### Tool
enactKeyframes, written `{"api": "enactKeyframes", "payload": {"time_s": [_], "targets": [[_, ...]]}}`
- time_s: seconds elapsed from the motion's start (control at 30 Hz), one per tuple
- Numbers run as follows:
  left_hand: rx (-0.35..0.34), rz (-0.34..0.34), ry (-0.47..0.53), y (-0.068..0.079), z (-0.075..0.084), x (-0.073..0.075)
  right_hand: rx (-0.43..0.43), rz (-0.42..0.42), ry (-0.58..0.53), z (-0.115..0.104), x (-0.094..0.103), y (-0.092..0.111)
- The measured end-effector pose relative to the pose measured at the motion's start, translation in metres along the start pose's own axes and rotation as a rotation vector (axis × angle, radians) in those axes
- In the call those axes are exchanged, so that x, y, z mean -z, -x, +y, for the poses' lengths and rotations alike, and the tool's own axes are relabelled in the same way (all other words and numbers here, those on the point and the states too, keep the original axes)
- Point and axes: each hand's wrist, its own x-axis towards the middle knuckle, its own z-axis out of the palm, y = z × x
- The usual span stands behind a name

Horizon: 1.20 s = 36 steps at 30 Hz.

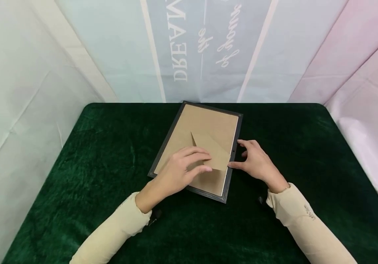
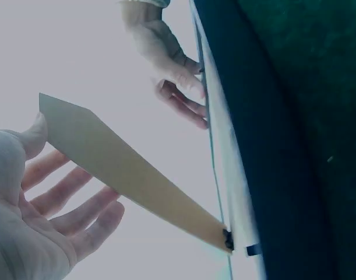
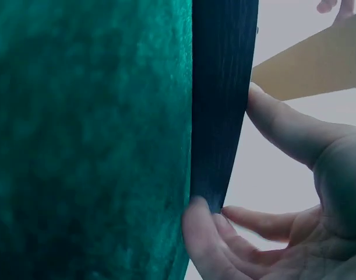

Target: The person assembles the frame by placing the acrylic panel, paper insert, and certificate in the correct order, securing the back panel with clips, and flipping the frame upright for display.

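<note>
A dark-edged picture frame point(image 1: 168, 141) lies back side up, slanted, with a tan backing board point(image 1: 209, 115). From the board an easel stand point(image 1: 214, 156) is folded partly out. My left hand point(image 1: 179, 167) holds the stand's free end; in the left wrist view the thumb is at the edge of the stand point(image 2: 125, 169) and the fingers lie against its other side. At the frame's right side, my right hand point(image 1: 258, 161) grips the dark edge point(image 3: 221, 105), thumb beside the stand's hinge end and fingers farther along the edge.
A dark green velvet cloth point(image 1: 109, 157) covers the table. A pale printed curtain point(image 1: 202, 51) hangs behind the table's far edge, with white fabric point(image 1: 17, 91) on the left and pinkish fabric point(image 1: 364, 73) on the right.
</note>
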Motion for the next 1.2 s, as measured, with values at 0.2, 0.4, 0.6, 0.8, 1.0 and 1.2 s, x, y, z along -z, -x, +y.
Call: {"api": "enactKeyframes", "payload": {"time_s": [0.2,0.4,0.6,0.8,1.0,1.2], "targets": [[0.028,0.067,0.05,-0.014,-0.004,0.012,0.312,0.076,0.09,-0.001,-0.001,0.0],[0.033,0.119,0.098,-0.019,-0.008,0.017,0.462,-0.07,0.018,0.005,0.002,-0.002],[-0.003,0.138,0.1,-0.019,-0.01,0.018,0.518,-0.151,0.06,0.007,0.003,-0.005],[0.019,0.159,0.093,-0.019,-0.01,0.02,0.512,-0.148,0.063,0.006,0.002,-0.005],[0.032,0.155,0.098,-0.02,-0.011,0.017,0.495,-0.133,0.071,0.006,0.0,-0.003],[0.045,0.153,0.095,-0.02,-0.011,0.016,0.483,-0.101,0.08,0.005,-0.003,-0.002]]}}
